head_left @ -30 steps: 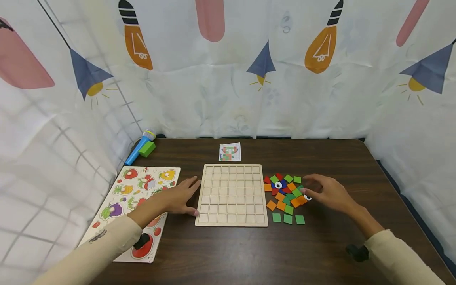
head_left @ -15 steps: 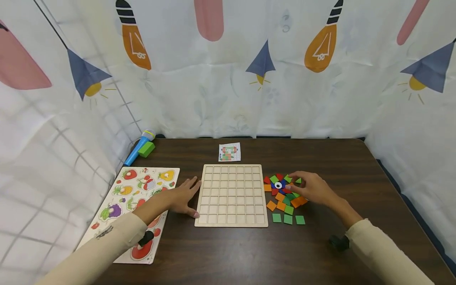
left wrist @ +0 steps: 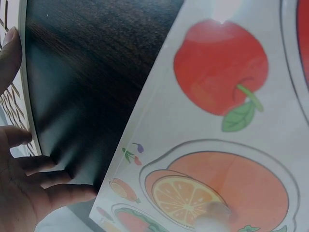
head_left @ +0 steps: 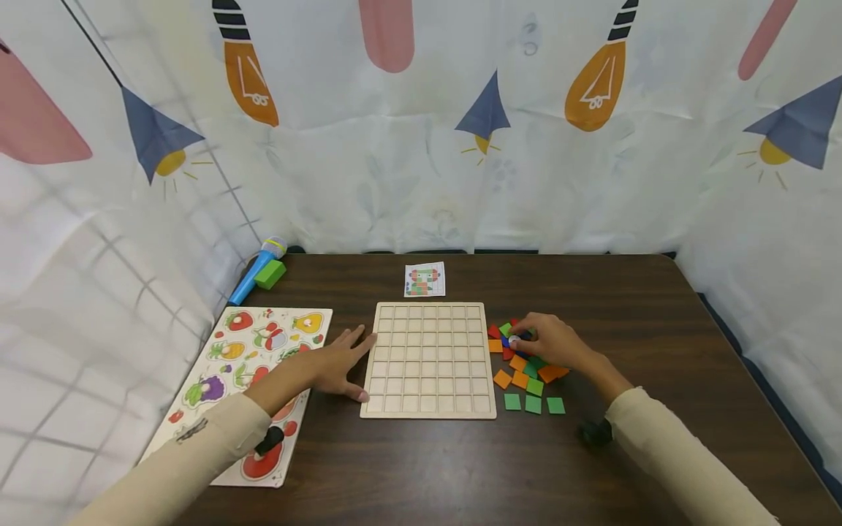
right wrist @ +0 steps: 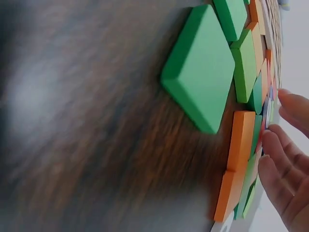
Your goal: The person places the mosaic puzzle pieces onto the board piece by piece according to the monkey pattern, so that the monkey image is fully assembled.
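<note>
A white curtain [head_left: 421,183] printed with lamps and light bulbs hangs behind a dark wood-grain surface [head_left: 612,292], where a person in pale sleeves [head_left: 677,453] works beside a wooden grid board [head_left: 427,360]. The right hand [head_left: 552,342], a second ago at the far right end of a cluster of coloured square tiles [head_left: 518,363], now reaches farther left over it and covers several pieces. Its bent fingertips are at a round-eyed tile [head_left: 513,340] near the board's right edge; whether they are clamped on it cannot be told. The left hand [head_left: 335,365] stays at the board's left edge, fingers spread apart, thumb and forefinger touching the rim. Three green tiles [head_left: 533,405] lie in a loose row just below the cluster, in the same place as before. A small pattern card [head_left: 425,280] rests beyond the board's far edge. At left lies a fruit puzzle board [left wrist: 169,121], with a blue toy microphone [head_left: 250,280] and a green block [head_left: 270,275] beyond it.
</note>
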A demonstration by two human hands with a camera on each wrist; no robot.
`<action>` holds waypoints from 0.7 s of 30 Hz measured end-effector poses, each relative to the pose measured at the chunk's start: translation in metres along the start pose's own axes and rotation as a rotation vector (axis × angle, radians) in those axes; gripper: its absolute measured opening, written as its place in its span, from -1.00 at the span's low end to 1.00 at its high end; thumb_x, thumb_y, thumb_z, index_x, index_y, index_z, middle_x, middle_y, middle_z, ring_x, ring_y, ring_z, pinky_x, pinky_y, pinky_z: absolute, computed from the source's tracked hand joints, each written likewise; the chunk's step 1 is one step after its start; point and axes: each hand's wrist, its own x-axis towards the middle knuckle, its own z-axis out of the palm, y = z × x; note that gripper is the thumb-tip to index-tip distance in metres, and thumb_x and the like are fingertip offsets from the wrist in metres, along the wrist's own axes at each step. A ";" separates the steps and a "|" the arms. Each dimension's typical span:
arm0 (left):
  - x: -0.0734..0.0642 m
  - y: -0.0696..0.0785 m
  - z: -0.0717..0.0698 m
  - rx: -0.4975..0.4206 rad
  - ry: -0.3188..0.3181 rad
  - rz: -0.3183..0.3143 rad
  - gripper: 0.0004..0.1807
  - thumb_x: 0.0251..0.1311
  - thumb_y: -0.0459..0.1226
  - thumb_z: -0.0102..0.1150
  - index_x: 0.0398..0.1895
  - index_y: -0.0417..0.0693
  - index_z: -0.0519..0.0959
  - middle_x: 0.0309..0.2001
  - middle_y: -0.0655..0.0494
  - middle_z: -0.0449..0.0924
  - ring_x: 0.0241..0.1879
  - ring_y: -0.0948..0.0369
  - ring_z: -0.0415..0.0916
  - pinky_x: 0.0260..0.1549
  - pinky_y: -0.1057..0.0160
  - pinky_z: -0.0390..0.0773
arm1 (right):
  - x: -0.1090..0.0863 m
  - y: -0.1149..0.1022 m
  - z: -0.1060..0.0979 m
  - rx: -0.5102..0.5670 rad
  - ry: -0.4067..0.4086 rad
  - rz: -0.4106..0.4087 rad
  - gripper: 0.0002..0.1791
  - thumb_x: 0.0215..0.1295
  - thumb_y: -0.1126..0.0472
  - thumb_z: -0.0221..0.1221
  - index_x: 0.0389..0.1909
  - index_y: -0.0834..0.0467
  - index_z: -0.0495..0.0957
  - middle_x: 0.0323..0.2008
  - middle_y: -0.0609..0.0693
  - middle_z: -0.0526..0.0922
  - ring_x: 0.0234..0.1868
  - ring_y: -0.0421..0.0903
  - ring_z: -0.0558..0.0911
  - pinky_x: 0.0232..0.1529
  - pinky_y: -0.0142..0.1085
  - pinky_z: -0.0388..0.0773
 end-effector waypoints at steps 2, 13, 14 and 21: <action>0.001 0.001 0.000 -0.004 -0.002 0.003 0.23 0.07 0.22 0.39 0.64 -0.03 -0.09 0.61 -0.30 -0.28 0.56 -0.32 -0.24 0.31 -0.33 0.25 | 0.002 -0.001 0.001 -0.007 0.001 -0.015 -0.76 0.36 0.04 0.29 -0.04 0.02 0.75 -0.24 -0.09 0.62 -0.36 -0.17 0.46 -0.34 -0.30 0.41; 0.000 0.000 0.000 -0.007 -0.003 0.005 0.22 0.07 0.20 0.40 0.64 -0.03 -0.09 0.60 -0.31 -0.29 0.56 -0.33 -0.25 0.32 -0.33 0.23 | 0.011 -0.003 0.003 -0.008 0.011 -0.049 -0.82 0.31 0.11 0.34 -0.13 0.03 0.79 -0.21 -0.07 0.63 -0.29 -0.19 0.54 -0.31 -0.32 0.46; 0.001 0.000 0.000 -0.007 -0.002 0.006 0.22 0.07 0.20 0.41 0.64 -0.04 -0.09 0.60 -0.31 -0.29 0.56 -0.33 -0.25 0.32 -0.33 0.23 | 0.012 -0.003 0.004 -0.006 0.008 -0.045 -0.82 0.31 0.11 0.34 -0.13 0.03 0.80 -0.21 -0.08 0.63 -0.27 -0.18 0.55 -0.29 -0.31 0.48; 0.002 -0.002 0.001 0.003 0.002 -0.002 0.22 0.07 0.22 0.39 0.63 -0.03 -0.08 0.61 -0.29 -0.27 0.56 -0.32 -0.22 0.32 -0.32 0.24 | 0.014 -0.004 0.001 -0.010 -0.015 -0.054 -0.80 0.30 0.11 0.35 -0.13 0.07 0.80 -0.16 -0.04 0.64 -0.20 -0.13 0.60 -0.22 -0.24 0.56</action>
